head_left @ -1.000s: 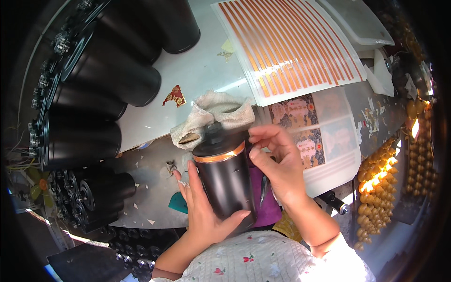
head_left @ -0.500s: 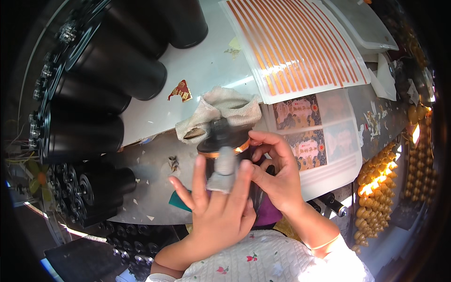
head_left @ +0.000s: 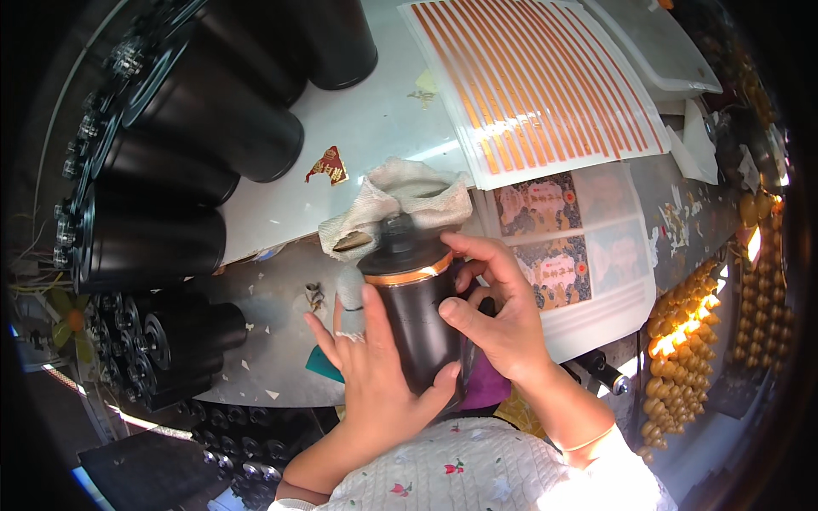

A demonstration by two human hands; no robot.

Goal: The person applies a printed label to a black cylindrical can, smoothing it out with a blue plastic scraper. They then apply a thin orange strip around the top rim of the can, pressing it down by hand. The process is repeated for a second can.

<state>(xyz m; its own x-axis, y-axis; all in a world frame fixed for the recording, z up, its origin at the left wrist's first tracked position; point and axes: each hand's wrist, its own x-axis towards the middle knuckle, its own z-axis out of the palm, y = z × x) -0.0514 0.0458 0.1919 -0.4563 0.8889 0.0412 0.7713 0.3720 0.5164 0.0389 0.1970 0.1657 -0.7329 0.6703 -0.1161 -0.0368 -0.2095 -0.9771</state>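
Observation:
A dark canister [head_left: 411,328] with a black knobbed lid [head_left: 400,249] and a shiny orange-gold band [head_left: 409,274] stands tilted between my hands. My right hand [head_left: 503,319] grips its upper right side, index fingertip by the band and thumb on the wall. Against the lower left side rests my left hand [head_left: 375,366], thumb across the front and index finger along the wall. A grey-white cloth cover [head_left: 350,302] wraps one left finger, which points up beside the band. Behind the lid lies a crumpled beige cloth [head_left: 409,192].
Large black canisters [head_left: 153,238] lie at the left, with smaller black ones [head_left: 192,341] below them. A sheet of orange-gold strips [head_left: 537,85] and a sheet of printed labels [head_left: 545,264] lie at the right. A red scrap [head_left: 326,166] sits behind the cloth. Gold beaded strings [head_left: 682,366] hang far right.
My left hand has shifted left, taking the cloth-covered finger from the canister's front to beside its left side. More of the front wall shows. The right hand's grip stays nearly the same.

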